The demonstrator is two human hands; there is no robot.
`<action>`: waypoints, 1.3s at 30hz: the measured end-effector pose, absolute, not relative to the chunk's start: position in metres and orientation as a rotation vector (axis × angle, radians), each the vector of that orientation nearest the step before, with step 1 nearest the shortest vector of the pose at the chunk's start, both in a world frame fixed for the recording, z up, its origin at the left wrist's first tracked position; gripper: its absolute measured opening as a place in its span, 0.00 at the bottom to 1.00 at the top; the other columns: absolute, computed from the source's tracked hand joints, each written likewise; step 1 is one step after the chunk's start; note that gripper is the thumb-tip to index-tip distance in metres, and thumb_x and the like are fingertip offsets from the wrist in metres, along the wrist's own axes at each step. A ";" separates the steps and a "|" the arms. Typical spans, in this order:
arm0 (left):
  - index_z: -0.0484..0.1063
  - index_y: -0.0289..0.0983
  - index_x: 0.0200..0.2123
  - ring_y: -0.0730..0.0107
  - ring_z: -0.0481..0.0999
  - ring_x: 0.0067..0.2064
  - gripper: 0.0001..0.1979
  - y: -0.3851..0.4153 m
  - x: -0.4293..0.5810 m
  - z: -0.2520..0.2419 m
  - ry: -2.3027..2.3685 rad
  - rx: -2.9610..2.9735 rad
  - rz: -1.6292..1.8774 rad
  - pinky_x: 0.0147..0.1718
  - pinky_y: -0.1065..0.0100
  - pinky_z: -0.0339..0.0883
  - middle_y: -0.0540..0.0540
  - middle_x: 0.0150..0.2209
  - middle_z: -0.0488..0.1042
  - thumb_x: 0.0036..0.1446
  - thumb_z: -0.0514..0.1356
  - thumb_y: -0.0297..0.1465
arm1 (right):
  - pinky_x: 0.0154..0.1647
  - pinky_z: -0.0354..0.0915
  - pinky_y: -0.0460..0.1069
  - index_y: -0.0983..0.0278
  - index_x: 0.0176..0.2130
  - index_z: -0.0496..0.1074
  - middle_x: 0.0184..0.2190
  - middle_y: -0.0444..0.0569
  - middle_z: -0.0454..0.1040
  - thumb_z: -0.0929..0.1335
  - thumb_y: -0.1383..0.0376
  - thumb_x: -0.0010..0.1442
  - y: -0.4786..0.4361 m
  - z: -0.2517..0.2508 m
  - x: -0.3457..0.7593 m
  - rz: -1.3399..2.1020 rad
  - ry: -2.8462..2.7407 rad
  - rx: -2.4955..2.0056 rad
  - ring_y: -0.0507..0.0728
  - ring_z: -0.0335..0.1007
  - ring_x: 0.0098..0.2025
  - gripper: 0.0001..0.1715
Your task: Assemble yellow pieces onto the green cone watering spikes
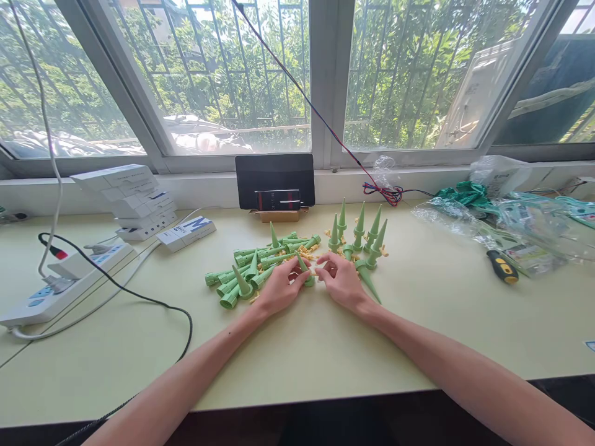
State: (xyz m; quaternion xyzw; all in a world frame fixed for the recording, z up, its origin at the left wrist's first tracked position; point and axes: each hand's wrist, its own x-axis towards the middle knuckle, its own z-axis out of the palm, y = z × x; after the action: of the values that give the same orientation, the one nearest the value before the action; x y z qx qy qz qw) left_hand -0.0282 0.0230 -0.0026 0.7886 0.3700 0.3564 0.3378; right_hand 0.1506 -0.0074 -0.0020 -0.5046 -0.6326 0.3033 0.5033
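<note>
My left hand [279, 288] is closed around a green plastic plant-watering spike [309, 281], its pointed tip upward, just above the table or resting on it. Close by on the right, my right hand [344, 282] has thumb and fingers bent into a pinch; what is between them is too small to make out. Left of the hands lies a heap of green spikes and tubes [227, 287], with small yellow valve pieces [307, 251] behind my fingers. Several spikes [359, 228] stand upright beyond my right hand, some with yellow valves fitted, and one spike [369, 284] lies beside it.
A black tablet [275, 173] leans at the window behind a small cardboard box [279, 216]. White boxes [139, 201] and a power strip [74, 285] with cables occupy the left. Plastic bags [534, 217] and a yellow-black screwdriver [502, 267] lie right.
</note>
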 end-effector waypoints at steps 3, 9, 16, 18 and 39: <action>0.71 0.38 0.43 0.68 0.75 0.38 0.09 0.022 -0.027 -0.001 0.953 2.057 0.923 0.37 0.66 0.72 0.45 0.42 0.75 0.63 0.57 0.36 | 0.30 0.63 0.49 0.62 0.36 0.70 0.21 0.44 0.72 0.66 0.61 0.59 -0.008 -0.002 0.150 0.745 -1.533 -1.225 0.55 0.69 0.25 0.07; 0.71 0.38 0.43 0.70 0.73 0.37 0.08 0.017 -0.026 0.003 0.898 2.074 0.914 0.41 0.65 0.72 0.46 0.42 0.74 0.62 0.58 0.33 | 0.28 0.61 0.48 0.62 0.35 0.68 0.20 0.42 0.71 0.65 0.60 0.61 -0.007 -0.005 0.151 0.746 -1.558 -1.219 0.54 0.66 0.22 0.08; 0.70 0.37 0.43 0.73 0.69 0.33 0.09 0.012 -0.025 0.006 0.878 2.077 0.870 0.37 0.67 0.72 0.48 0.39 0.73 0.58 0.60 0.31 | 0.26 0.58 0.48 0.61 0.34 0.66 0.17 0.40 0.67 0.63 0.58 0.62 -0.006 -0.008 0.151 0.757 -1.562 -1.221 0.53 0.61 0.20 0.09; 0.69 0.37 0.43 0.73 0.69 0.33 0.09 0.012 -0.024 0.006 0.872 2.080 0.860 0.38 0.67 0.72 0.48 0.39 0.73 0.58 0.60 0.30 | 0.25 0.57 0.47 0.61 0.34 0.66 0.17 0.40 0.66 0.63 0.58 0.62 -0.006 -0.008 0.151 0.762 -1.561 -1.224 0.53 0.59 0.19 0.10; 0.68 0.38 0.51 0.66 0.76 0.39 0.15 0.020 -0.026 0.000 0.932 2.049 0.951 0.39 0.64 0.73 0.46 0.38 0.75 0.62 0.58 0.35 | 0.23 0.56 0.47 0.60 0.34 0.65 0.16 0.39 0.65 0.62 0.54 0.65 -0.008 -0.005 0.149 0.785 -1.567 -1.235 0.53 0.58 0.17 0.14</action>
State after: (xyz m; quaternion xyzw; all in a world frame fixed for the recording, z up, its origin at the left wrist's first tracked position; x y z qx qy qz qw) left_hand -0.0256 0.0204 0.0000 0.7881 0.3585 0.3655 0.3418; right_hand 0.1488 -0.0085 -0.0048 -0.5057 -0.6420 0.3215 0.4783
